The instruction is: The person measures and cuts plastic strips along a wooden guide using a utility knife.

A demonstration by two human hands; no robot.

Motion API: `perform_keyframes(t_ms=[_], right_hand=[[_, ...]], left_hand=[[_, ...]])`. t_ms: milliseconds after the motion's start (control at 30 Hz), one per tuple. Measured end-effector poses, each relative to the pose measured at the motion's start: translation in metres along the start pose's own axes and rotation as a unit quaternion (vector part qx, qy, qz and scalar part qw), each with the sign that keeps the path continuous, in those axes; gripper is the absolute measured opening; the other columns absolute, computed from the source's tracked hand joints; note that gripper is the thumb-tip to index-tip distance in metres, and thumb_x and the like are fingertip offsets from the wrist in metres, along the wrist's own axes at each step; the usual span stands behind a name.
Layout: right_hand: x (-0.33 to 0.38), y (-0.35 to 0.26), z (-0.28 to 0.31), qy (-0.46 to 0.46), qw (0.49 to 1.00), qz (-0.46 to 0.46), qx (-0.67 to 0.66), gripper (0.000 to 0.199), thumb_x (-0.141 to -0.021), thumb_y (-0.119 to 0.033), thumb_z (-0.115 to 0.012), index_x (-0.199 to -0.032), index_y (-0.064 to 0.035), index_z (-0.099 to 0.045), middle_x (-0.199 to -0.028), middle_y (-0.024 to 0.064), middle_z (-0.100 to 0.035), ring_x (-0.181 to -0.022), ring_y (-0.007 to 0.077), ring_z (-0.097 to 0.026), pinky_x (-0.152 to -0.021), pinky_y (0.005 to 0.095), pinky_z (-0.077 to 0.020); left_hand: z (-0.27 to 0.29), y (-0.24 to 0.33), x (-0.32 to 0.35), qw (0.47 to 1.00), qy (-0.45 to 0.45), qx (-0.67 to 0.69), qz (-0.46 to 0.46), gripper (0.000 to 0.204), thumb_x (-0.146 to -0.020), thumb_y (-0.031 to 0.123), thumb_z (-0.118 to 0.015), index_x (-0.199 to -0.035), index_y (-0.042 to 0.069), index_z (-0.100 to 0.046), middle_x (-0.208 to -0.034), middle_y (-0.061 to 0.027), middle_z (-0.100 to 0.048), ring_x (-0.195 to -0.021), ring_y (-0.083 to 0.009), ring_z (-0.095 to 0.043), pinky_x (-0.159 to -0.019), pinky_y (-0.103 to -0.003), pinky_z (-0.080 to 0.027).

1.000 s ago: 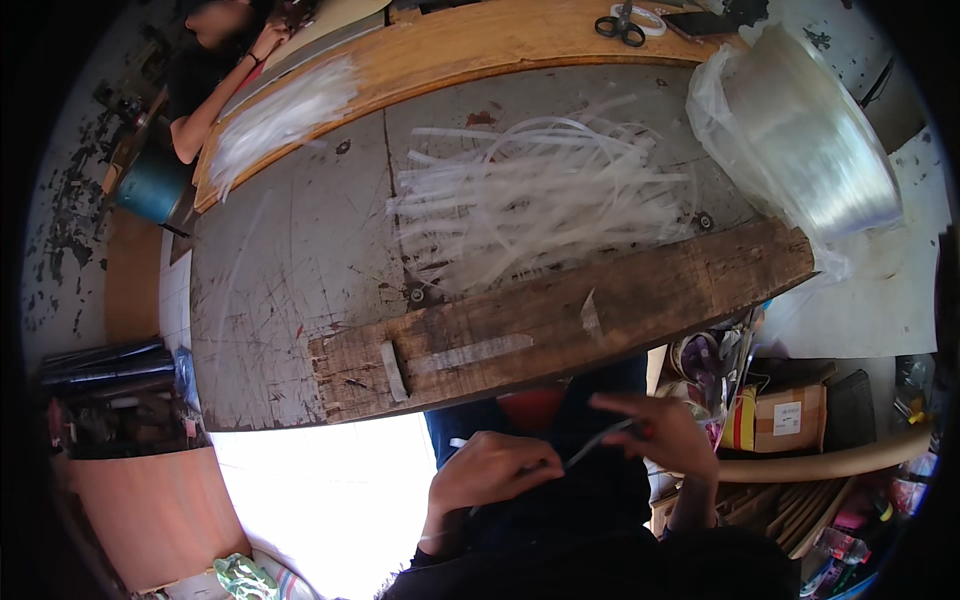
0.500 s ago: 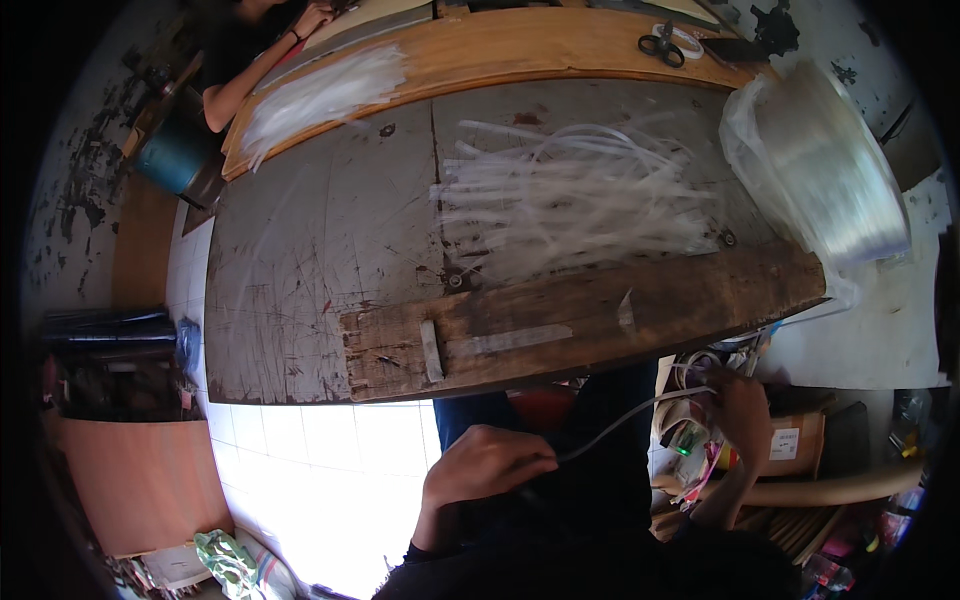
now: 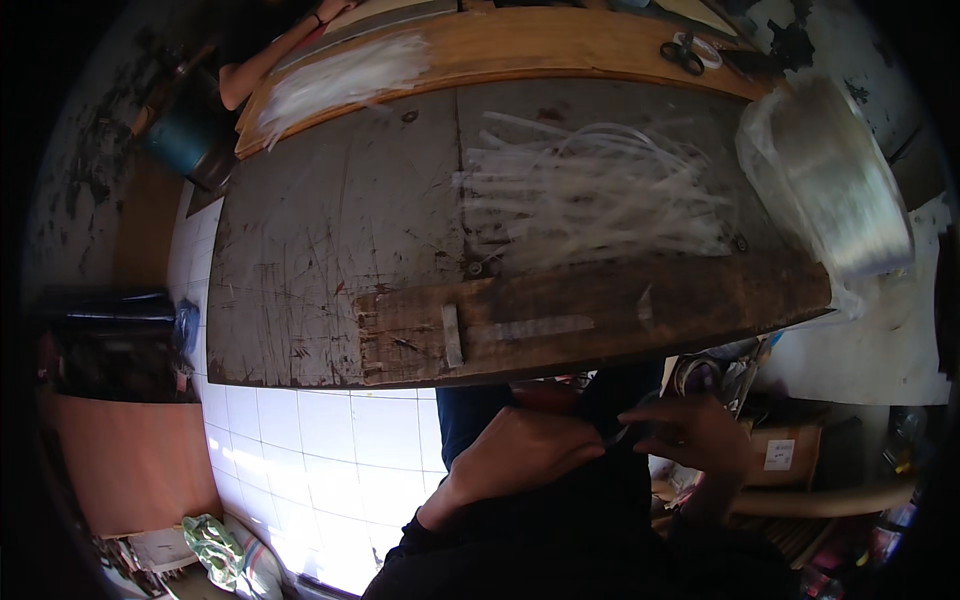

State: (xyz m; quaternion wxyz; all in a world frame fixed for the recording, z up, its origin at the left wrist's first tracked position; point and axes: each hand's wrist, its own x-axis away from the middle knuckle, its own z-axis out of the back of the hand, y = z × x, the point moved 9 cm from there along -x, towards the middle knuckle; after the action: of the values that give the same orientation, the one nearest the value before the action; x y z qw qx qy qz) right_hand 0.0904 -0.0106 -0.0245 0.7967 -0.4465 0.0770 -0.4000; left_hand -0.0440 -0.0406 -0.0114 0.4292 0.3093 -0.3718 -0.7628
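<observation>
Both my hands are close together over my lap, below the worktable's near edge. My left hand [image 3: 530,445] is closed, its fingertips pinching a clear plastic strip [image 3: 619,436]; only a short piece of it shows. Just to the right, my right hand [image 3: 695,435] has its thumb and forefinger apart beside the strip's visible piece. On the grey worktable [image 3: 330,210] lies a loose heap of similar translucent strips [image 3: 600,190]. A worn wooden board [image 3: 560,335] runs along the near edge, with a small upright bar [image 3: 453,336] fixed across its left part.
A large roll of clear plastic strip [image 3: 845,185] stands at the table's right end. Farther back, a wooden board [image 3: 540,45] carries a strip pile [image 3: 345,80] and black scissors [image 3: 683,55]. Another person's arm [image 3: 270,60] rests at far left. A cardboard box [image 3: 790,450] stands at right.
My right hand has moved left toward my left hand, and its fingers have parted. The long stretch of strip between them is now mostly out of sight. The view has shifted slightly.
</observation>
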Motion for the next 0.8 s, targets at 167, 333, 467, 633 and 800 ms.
perform_keyframes(t_ms=[167,333,467,633,800], right_hand=[[-0.018,-0.032,-0.012,-0.076,0.995,-0.003,-0.067,0.021,-0.077,-0.021,-0.068,-0.094,-0.0105,-0.060,-0.084,0.0065,-0.065,-0.069,0.0173,-0.064,-0.058,0.0266,-0.0496],[-0.017,-0.037,0.020,-0.064,0.997,0.023,0.028,0.021,-0.079,-0.021,-0.066,-0.095,-0.0110,-0.057,-0.084,0.0074,-0.064,-0.069,0.0207,-0.064,-0.057,0.0288,-0.0497],[-0.026,-0.064,0.002,-0.108,0.989,0.067,0.077,0.023,-0.080,-0.022,-0.064,-0.098,-0.0115,-0.055,-0.099,0.0099,-0.063,-0.074,0.0265,-0.064,-0.061,0.0316,-0.0507],[-0.052,-0.090,-0.005,-0.076,0.994,0.070,-0.032,0.022,-0.079,-0.023,-0.067,-0.096,-0.0107,-0.059,-0.081,0.0032,-0.065,-0.062,0.0177,-0.063,-0.056,0.0264,-0.0493],[-0.067,-0.105,0.017,-0.081,0.995,0.059,-0.016,0.018,-0.079,-0.022,-0.065,-0.089,-0.0083,-0.060,-0.084,0.0078,-0.067,-0.060,0.0202,-0.063,-0.057,0.0299,-0.0507]], left_hand=[[0.018,0.021,-0.003,0.994,0.049,-0.069,-0.068,0.015,-0.080,0.022,-0.063,-0.078,0.008,-0.062,-0.065,-0.0029,-0.060,-0.057,-0.0208,-0.060,-0.050,-0.030,-0.048],[0.060,0.014,0.018,0.991,0.120,-0.057,-0.020,0.014,-0.076,0.019,-0.068,-0.076,0.006,-0.063,-0.070,-0.0041,-0.063,-0.058,-0.0200,-0.061,-0.051,-0.028,-0.048],[0.049,0.022,0.018,0.988,0.129,-0.078,-0.034,0.013,-0.074,0.018,-0.070,-0.075,0.007,-0.063,-0.068,-0.0035,-0.062,-0.056,-0.0189,-0.060,-0.050,-0.027,-0.047],[0.066,0.022,0.024,0.975,0.180,-0.129,-0.023,0.018,-0.068,0.020,-0.075,-0.071,0.008,-0.061,-0.065,-0.0017,-0.060,-0.054,-0.0175,-0.058,-0.046,-0.028,-0.044],[0.096,0.018,0.037,0.957,0.272,-0.102,0.012,0.022,-0.063,0.017,-0.079,-0.067,0.009,-0.059,-0.062,0.0004,-0.059,-0.052,-0.0158,-0.055,-0.046,-0.028,-0.040]])
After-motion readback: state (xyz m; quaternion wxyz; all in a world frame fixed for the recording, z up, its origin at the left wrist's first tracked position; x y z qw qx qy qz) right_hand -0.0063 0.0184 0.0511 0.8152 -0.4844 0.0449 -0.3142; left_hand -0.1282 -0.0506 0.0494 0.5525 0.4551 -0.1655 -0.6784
